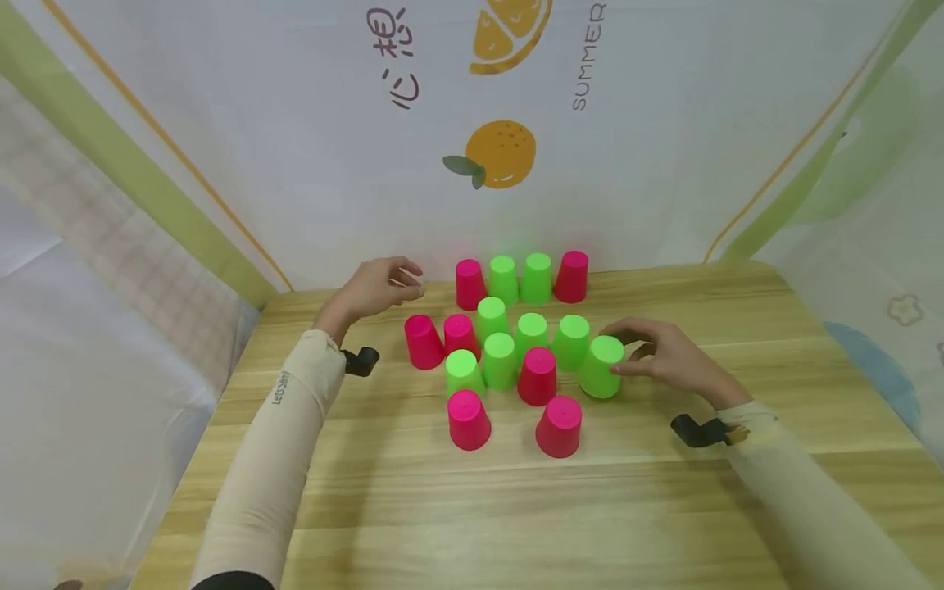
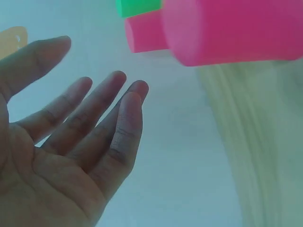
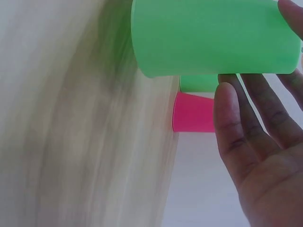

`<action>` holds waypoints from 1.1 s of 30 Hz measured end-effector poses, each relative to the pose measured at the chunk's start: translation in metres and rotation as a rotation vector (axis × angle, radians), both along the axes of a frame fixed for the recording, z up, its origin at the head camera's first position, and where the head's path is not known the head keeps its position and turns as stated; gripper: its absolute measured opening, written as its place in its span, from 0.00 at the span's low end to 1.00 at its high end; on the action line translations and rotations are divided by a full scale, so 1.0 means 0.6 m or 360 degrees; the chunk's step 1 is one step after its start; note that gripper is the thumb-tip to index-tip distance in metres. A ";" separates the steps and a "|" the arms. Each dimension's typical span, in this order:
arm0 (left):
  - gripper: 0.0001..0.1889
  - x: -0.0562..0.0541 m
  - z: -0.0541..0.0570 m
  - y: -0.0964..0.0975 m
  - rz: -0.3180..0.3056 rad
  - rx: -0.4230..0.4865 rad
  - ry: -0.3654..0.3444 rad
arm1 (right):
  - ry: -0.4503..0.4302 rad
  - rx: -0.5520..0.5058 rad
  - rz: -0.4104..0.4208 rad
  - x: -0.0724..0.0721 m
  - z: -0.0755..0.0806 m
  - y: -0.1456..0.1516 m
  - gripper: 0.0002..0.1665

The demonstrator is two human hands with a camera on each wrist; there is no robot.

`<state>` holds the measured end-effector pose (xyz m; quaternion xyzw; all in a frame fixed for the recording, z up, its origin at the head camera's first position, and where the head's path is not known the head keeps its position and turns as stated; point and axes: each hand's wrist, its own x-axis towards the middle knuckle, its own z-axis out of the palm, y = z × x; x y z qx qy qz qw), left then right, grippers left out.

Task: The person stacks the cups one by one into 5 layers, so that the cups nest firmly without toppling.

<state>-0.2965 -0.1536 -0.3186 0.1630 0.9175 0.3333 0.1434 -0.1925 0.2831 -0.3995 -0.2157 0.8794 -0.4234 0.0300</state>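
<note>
My right hand (image 1: 667,360) holds the rightmost green plastic cup (image 1: 601,369), thumb on the near side and fingers behind. In the right wrist view the thumb (image 3: 293,16) lies on that cup near its narrow end. My left hand (image 1: 376,287) is raised at the back left, holding nothing, its fingers spread in the left wrist view. Just right of it, a pink cup (image 1: 469,285) begins a back row with two green cups (image 1: 504,281) and another pink cup (image 1: 572,277). All these cups stand upside down.
Several more upturned cups stand in front of the back row, including a pink cup (image 1: 424,342) at the left and two pink cups (image 1: 469,420) nearest me. The wooden table (image 1: 457,524) ends at a white printed cloth (image 1: 649,164) behind.
</note>
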 end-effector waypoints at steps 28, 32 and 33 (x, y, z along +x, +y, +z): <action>0.36 0.088 -0.138 -0.025 0.0202 0.0456 0.0042 | -0.0158 0.0053 -0.0564 -0.112 0.032 0.014 0.32; 0.34 0.085 -0.143 -0.019 0.0228 0.0488 0.0048 | -0.0163 0.0018 -0.0660 -0.130 0.031 0.012 0.34; 0.34 0.085 -0.144 -0.018 0.0231 0.0493 0.0050 | -0.0158 0.0015 -0.0680 -0.134 0.031 0.011 0.34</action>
